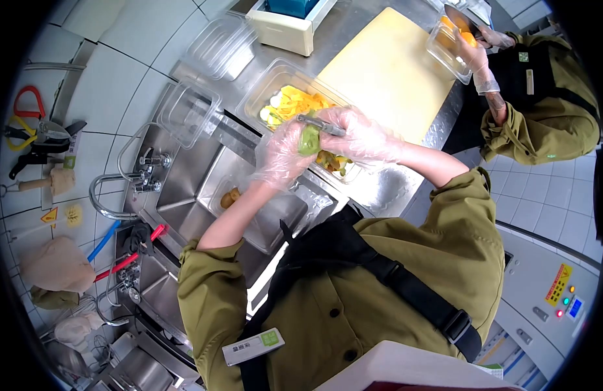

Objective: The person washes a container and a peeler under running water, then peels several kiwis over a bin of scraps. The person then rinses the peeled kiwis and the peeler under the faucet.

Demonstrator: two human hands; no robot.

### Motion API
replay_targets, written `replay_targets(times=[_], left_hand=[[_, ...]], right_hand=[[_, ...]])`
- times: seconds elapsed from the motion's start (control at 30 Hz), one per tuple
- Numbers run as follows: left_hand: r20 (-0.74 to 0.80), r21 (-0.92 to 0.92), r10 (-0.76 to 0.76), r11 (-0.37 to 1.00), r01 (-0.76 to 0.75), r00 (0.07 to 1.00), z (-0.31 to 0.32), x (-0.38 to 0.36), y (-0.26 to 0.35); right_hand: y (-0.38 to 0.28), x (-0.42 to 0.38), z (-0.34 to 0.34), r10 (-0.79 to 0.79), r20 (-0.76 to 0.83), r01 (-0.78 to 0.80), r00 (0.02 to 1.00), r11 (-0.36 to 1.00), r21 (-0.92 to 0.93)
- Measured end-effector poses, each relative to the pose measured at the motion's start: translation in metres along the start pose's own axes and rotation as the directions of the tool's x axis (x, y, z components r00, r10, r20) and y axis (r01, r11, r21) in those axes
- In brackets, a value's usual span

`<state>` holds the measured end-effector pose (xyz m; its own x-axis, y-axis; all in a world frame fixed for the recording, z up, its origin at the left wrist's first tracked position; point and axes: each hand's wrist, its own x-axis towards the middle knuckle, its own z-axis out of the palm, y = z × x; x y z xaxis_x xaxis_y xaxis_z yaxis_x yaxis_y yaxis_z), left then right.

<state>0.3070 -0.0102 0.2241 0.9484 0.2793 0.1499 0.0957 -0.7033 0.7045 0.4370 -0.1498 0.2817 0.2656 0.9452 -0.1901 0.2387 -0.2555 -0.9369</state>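
My left hand (279,156), in a clear plastic glove, is closed around a green, peeled-looking fruit, apparently a kiwi (308,141). In my gloved right hand (361,138) is a grey metal peeler (323,124), held across the top of the fruit. Whether its blade touches the flesh cannot be made out. Both hands are above a clear plastic tub (270,73) with yellow, orange and green peelings (294,103) in it; my hands hide part of the tub. Below my left forearm, a clear container (270,225) in the sink holds brown, round fruit (230,197).
A pale cutting board (386,62) lies beyond the tub. Stacked clear containers (220,49) stand left, near the sink faucet (109,195). At the upper right, a co-worker's gloved hands (472,55) hold a knife (461,19) and orange pieces over another container (445,49).
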Motion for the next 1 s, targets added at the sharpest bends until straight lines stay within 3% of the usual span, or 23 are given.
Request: replay_targets(times=[0.03, 0.13, 0.23, 0.27, 0.33, 0.4, 0.47, 0.57, 0.67, 0.77, 0.9, 1.0], left_hand=[[-0.013, -0.052, -0.001, 0.999, 0.000, 1.000, 0.002, 0.000, -0.001], [-0.018, -0.271, -0.047, 0.962, 0.041, 0.999, 0.003, 0.002, -0.003], [0.042, -0.567, -0.180, 0.805, 0.172, 0.983, 0.001, -0.006, 0.003], [0.045, -0.639, -0.213, 0.745, 0.191, 0.976, 0.002, -0.009, 0.002], [0.021, -0.766, -0.286, 0.611, 0.200, 0.958, -0.002, -0.013, 0.003], [0.118, -0.893, -0.357, 0.369, 0.256, 0.927, -0.009, -0.019, -0.004], [0.217, -0.951, -0.340, 0.136, 0.277, 0.915, -0.009, -0.023, -0.013], [0.261, -0.959, -0.309, 0.027, 0.283, 0.915, -0.010, -0.025, -0.011], [0.336, -0.919, -0.279, 0.112, 0.378, 0.900, -0.005, -0.019, -0.009], [0.276, -0.850, -0.255, 0.386, 0.359, 0.927, -0.010, -0.014, 0.005], [0.269, -0.846, -0.238, 0.403, 0.348, 0.933, -0.003, -0.016, 0.002], [0.252, -0.873, -0.216, 0.369, 0.318, 0.943, 0.000, -0.018, 0.006]], right_hand=[[-0.002, 0.001, 0.000, 0.004, 0.003, -0.004, 1.000, 0.996, -0.090], [0.022, 0.005, 0.009, -0.089, -0.097, 0.116, 0.991, 0.940, 0.320], [0.024, 0.001, 0.010, -0.069, -0.217, 0.175, 0.974, 0.836, 0.520], [0.037, 0.006, 0.010, -0.015, -0.255, 0.128, 0.967, 0.894, 0.429], [0.043, -0.003, -0.003, 0.045, -0.274, 0.090, 0.961, 0.883, 0.461], [0.032, -0.005, -0.005, 0.148, -0.281, -0.012, 0.948, 0.900, 0.435], [0.046, -0.002, 0.000, 0.122, -0.268, -0.027, 0.956, 0.943, 0.332], [0.027, -0.006, 0.000, 0.079, -0.235, -0.027, 0.969, 0.976, 0.218], [0.009, -0.007, 0.006, 0.063, -0.205, -0.006, 0.977, 0.964, 0.267], [0.010, -0.002, 0.013, 0.100, -0.187, -0.049, 0.977, 0.964, 0.260], [-0.014, -0.007, 0.005, 0.007, -0.082, 0.015, 0.997, 0.964, 0.266], [-0.021, -0.008, -0.001, 0.040, 0.017, -0.042, 0.999, 0.987, 0.157]])
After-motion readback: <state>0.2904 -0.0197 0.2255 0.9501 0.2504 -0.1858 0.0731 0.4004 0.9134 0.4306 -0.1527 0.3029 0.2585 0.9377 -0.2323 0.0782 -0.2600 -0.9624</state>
